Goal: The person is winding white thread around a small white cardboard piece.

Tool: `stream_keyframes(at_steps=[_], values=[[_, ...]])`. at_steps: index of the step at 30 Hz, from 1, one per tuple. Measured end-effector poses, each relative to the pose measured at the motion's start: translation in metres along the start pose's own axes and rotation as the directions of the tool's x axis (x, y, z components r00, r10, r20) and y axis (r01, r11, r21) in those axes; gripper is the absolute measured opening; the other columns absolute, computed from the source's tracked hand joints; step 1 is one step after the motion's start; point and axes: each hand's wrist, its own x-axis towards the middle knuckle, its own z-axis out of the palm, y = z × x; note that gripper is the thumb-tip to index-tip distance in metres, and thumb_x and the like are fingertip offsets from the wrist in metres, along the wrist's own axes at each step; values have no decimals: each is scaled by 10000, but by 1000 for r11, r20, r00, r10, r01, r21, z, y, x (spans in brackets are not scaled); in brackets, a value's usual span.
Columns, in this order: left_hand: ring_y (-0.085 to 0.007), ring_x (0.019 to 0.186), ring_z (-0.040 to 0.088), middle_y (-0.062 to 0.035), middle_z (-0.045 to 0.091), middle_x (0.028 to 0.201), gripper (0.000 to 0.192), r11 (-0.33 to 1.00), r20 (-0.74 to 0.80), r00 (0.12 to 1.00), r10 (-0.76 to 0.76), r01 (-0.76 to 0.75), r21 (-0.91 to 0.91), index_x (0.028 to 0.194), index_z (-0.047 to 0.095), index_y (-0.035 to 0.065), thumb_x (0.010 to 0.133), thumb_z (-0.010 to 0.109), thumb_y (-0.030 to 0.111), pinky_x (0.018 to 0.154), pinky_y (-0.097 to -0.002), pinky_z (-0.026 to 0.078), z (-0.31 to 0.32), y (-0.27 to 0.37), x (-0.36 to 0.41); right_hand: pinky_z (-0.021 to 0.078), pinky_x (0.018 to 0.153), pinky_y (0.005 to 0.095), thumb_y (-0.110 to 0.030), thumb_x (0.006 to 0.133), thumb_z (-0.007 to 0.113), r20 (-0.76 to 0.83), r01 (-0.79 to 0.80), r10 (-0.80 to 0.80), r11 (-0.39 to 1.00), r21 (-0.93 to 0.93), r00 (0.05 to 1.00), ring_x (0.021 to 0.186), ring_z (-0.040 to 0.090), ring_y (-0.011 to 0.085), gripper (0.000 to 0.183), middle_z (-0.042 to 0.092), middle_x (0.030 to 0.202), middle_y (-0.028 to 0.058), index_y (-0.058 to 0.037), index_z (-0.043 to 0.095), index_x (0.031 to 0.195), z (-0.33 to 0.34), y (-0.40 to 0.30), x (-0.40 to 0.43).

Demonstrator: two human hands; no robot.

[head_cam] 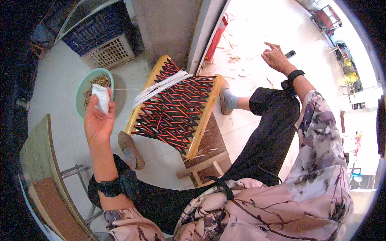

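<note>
My left hand holds a white spool of thread upright between thumb and fingers, over a green plastic basin. A thin strand runs right from the spool towards a hank of white thread. That hank lies slantwise across the upper part of a folding stool with yellow wooden rails and a seat laced in black and red cord. Raised at the upper right, my right hand has its fingers spread and bent; nothing shows in it.
Dried strips fill part of the basin. Blue and beige plastic crates stand at the upper left. Beneath the laced stool is a brown board with a small wooden frame. A wooden panel stands at the left. Scraps lie by the doorway.
</note>
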Motion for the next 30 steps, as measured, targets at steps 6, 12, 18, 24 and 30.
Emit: stream_keyframes(at_steps=[6, 12, 18, 24, 30], values=[[-266, 978, 484, -103, 513, 1031, 310, 999, 11, 999, -37, 37, 7, 1028, 471, 38, 727, 545, 21, 621, -327, 438, 0, -6, 11, 345, 778, 394, -301, 816, 424, 224, 16, 2, 997, -81, 975, 820, 506, 221, 352, 561, 647, 77, -35, 558, 630, 28, 16, -6], [-255, 971, 489, -103, 512, 1036, 309, 997, -12, 998, -55, 56, 59, 1038, 467, 42, 737, 535, 33, 621, -330, 436, 1, -12, 16, 454, 538, 348, -264, 833, 395, -33, -148, 148, 989, -11, 988, 587, 550, 264, 351, 542, 612, 130, -20, 542, 629, 58, 21, 13], [-249, 976, 486, -102, 502, 1057, 335, 996, -37, 997, -71, 73, 49, 1073, 445, 47, 746, 520, 42, 649, -326, 426, -3, -12, 22, 453, 552, 368, -264, 837, 382, -70, -263, 264, 964, 27, 962, 606, 551, 289, 354, 548, 637, 147, -15, 540, 642, 77, 23, 49], [-243, 980, 482, -134, 486, 1072, 347, 990, 33, 997, -76, 71, 119, 1093, 426, 36, 755, 505, 48, 669, -328, 422, -7, -11, 21, 449, 563, 374, -268, 836, 378, -104, -254, 259, 966, 57, 960, 622, 547, 299, 362, 553, 659, 157, -5, 539, 646, 102, 26, 66], [-243, 959, 494, -157, 473, 1085, 352, 988, 54, 991, -121, 114, 106, 1099, 414, 19, 759, 498, 49, 663, -322, 426, -10, -13, 22, 457, 612, 398, -178, 790, 397, 53, -308, 308, 951, -2, 950, 699, 562, 313, 236, 569, 720, 169, -23, 560, 719, 118, 25, 75]])
